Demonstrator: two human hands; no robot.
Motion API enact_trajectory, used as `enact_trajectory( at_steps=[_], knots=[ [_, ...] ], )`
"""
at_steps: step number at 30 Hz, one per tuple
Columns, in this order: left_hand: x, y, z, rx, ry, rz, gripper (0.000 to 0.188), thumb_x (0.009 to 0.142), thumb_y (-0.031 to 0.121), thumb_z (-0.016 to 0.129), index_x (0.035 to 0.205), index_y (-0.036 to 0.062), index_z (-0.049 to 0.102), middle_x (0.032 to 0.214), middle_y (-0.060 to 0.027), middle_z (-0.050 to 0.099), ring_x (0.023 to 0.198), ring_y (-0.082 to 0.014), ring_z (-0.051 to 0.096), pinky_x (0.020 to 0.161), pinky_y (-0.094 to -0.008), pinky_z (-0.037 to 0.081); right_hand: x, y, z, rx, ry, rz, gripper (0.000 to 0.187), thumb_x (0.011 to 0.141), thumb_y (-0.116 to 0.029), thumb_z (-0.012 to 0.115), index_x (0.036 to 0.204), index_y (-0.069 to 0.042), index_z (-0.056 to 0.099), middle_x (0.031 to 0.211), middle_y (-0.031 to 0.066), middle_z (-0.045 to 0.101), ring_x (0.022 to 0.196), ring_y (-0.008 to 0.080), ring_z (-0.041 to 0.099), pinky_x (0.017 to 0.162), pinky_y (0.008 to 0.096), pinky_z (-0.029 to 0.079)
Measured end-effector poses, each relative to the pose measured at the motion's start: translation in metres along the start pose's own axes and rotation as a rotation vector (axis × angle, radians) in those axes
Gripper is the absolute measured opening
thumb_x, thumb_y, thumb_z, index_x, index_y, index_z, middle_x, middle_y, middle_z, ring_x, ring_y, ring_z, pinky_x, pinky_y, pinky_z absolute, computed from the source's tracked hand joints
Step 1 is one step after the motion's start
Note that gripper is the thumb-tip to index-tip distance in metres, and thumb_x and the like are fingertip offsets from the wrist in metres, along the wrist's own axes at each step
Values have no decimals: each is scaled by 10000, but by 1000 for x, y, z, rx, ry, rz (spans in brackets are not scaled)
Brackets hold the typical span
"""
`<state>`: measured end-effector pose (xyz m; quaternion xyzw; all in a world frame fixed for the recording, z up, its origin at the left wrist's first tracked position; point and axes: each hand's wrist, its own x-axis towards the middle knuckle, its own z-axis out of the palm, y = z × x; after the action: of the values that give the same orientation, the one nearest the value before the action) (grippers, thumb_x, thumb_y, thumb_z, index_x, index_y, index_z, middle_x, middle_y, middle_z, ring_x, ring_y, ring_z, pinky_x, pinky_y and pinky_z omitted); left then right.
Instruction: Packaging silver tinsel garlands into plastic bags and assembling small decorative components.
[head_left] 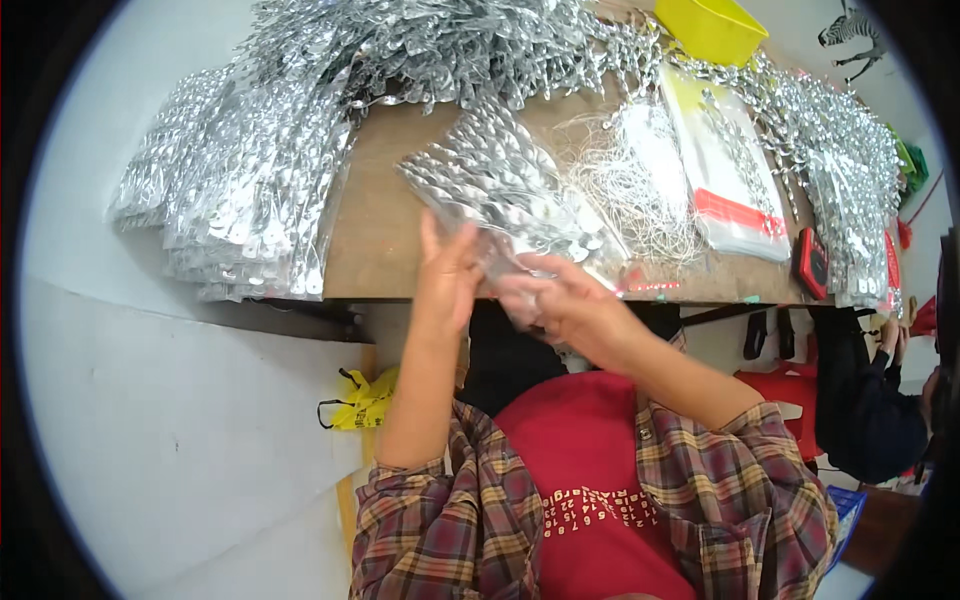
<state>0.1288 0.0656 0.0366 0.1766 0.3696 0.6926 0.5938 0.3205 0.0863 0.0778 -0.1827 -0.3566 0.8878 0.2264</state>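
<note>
Between my hands, at the table's front edge, is a clear plastic bag (pixel 492 165) filled with silver twisted spirals. Its far end lies tilted on the brown table (pixel 375 215), while the near end is gathered up in my fingers. My left hand (pixel 450 270) grips the bag's near left side, thumb and fingers closing on the plastic. At the near end, my right hand (pixel 570 305) pinches the crumpled plastic; its fingertips are slightly blurred. Just right of the bag lies a tangle of thin white strings (pixel 640 170).
Filled silver bags (pixel 235 190) are stacked at the left; loose silver spirals (pixel 430 45) heap at the back. A yellow bin (pixel 712 30), flat clear bags with red strips (pixel 740 225), a red-black box (pixel 811 264) and more spirals (pixel 850 180) stand right. Another person (pixel 870 420) sits beyond.
</note>
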Motion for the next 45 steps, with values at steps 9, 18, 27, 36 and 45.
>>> enact_trajectory(
  at_steps=[9, 18, 27, 36, 45],
  knots=[
    [-37, -25, 0, 1077, 242, 673, 493, 875, 139, 577, 1326, 4, 431, 1371, -190, 410, 1277, -328, 382, 1058, -409, 285, -3, 6, -49, -1822, 172, -911, 445, 769, -20, 604, 1209, -30, 539, 1334, 188, 452, 1239, 362, 433, 1003, 427, 372],
    [-34, -32, 6, 1595, -43, 860, 497, 850, 235, 600, 1296, 47, 489, 1357, -143, 449, 1285, -361, 357, 1046, -453, 282, 16, 17, -58, -1990, 112, -688, 718, 711, -263, 715, 1335, -82, 409, 1391, 167, 383, 1289, 354, 355, 1044, 504, 282],
    [-31, -33, 15, 1879, -176, 831, 574, 830, 297, 611, 1348, 119, 442, 1381, -110, 420, 1289, -345, 346, 1052, -447, 265, 17, -2, -77, -2050, 343, -678, 741, 713, -238, 715, 1373, -148, 390, 1398, 170, 378, 1282, 382, 351, 1030, 504, 286],
    [-22, -33, -5, 1549, -205, 831, 605, 763, 259, 686, 1322, 159, 479, 1364, -124, 412, 1236, -352, 397, 1017, -457, 309, 17, 8, -65, -2045, 216, -626, 738, 696, -201, 708, 1366, -163, 399, 1355, 64, 453, 1276, 368, 376, 1051, 549, 232],
    [-20, -15, 8, 1609, -161, 894, 566, 723, 282, 722, 1236, 133, 536, 1339, -163, 420, 1152, -372, 410, 974, -444, 351, 21, 9, -60, -1745, 98, -617, 509, 811, -106, 583, 1303, -133, 456, 1232, 59, 566, 1270, 376, 370, 1042, 613, 147]
  ],
)
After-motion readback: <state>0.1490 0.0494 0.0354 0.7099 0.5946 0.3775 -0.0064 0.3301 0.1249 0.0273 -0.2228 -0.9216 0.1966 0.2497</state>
